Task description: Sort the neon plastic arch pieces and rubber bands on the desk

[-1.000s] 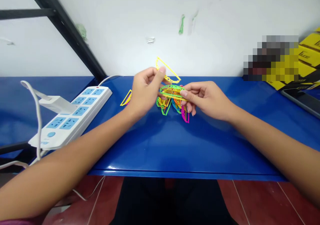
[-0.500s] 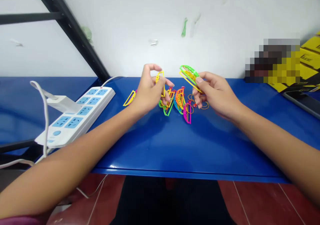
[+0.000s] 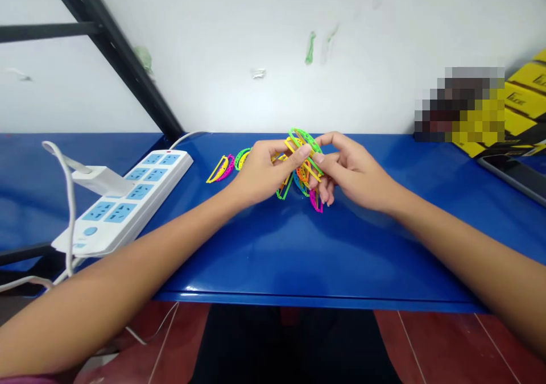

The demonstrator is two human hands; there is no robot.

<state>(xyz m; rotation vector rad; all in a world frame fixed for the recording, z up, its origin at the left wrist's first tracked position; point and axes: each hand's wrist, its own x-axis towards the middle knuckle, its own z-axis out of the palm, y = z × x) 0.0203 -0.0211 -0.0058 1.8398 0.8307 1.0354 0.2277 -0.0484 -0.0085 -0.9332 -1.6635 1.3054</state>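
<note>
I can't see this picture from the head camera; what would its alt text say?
Two bare hands, left and right, hold green and yellow plastic half-rings together above a blue table. More colorful pieces lie around them, with a white power strip at left.

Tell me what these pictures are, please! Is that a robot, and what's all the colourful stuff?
No robot here! These are a person's bare hands, seen by one camera worn on that person's head, looking forward and down.

The left hand and right hand pinch a little bunch of green and yellow half-round plastic frames. More bright frames lie on the blue table.

Over on the left is a white power strip with a plug in it. Far right are yellow-and-black boxes. The blurry squares hide something.
</note>
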